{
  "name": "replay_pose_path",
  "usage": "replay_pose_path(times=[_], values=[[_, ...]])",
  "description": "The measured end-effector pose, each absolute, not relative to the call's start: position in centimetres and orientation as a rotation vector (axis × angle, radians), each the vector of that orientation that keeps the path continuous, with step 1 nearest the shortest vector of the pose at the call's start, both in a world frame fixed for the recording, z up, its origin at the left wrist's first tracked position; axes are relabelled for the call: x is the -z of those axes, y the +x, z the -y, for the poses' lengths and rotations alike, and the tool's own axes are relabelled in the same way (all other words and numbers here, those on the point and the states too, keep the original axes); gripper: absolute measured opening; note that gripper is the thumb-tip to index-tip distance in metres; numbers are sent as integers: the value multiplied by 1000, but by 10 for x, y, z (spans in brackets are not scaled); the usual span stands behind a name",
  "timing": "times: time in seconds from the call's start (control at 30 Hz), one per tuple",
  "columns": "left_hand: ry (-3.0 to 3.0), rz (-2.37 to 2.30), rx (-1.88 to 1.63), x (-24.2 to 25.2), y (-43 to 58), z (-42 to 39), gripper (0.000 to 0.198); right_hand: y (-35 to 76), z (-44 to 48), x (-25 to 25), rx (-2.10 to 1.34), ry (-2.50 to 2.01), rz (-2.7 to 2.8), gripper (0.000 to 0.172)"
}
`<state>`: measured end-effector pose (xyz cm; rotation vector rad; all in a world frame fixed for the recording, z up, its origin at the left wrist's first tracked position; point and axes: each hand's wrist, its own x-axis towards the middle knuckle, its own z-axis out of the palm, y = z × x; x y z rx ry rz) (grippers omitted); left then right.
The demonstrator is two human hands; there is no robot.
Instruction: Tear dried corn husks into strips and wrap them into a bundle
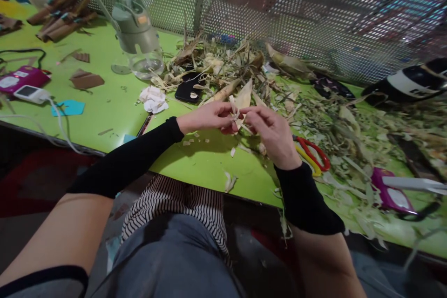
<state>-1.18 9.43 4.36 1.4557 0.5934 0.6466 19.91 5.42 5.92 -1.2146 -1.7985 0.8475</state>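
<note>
Both hands meet above the green table (195, 160). The fingertips of my left hand (206, 117) are pinched on a pale, dry husk piece (234, 108). My right hand (274, 132) is closed at the same piece, thumb and fingers together; its exact hold is partly hidden. A broader cream husk (244, 95) stands up just behind the fingers, and I cannot tell whether it is part of the held piece. Small pale scraps (197, 139) lie below the hands. Scissors (319, 156) with red and yellow handles rest by my right wrist.
Behind the hands spreads a heap of dried husks (223, 63), with a black phone (190, 86) at its edge. Left stand a green-lidded bottle (136, 32), crumpled tissue (153, 99) and brown rolls (64, 16). A dark bottle (407, 81) lies right. A perforated metal screen (296, 14) closes the back.
</note>
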Motion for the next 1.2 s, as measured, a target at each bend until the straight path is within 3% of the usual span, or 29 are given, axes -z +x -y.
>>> replay_pose_path(times=[0.2,0.5,0.8,1.2], values=[[1553,-631,-645,-48,-9,-87,9,195,-60,-48,-746,-1230,1739,28],[1608,-685,-651,-50,-8,-83,21,196,-55,-60,-418,-1258,2059,38],[1688,-691,-595,-43,-3,-83,23,193,-55,-60,-620,-1362,2172,49],[1539,-559,-615,-53,-6,-76,19,188,-43,-62,-457,-1210,1866,50]])
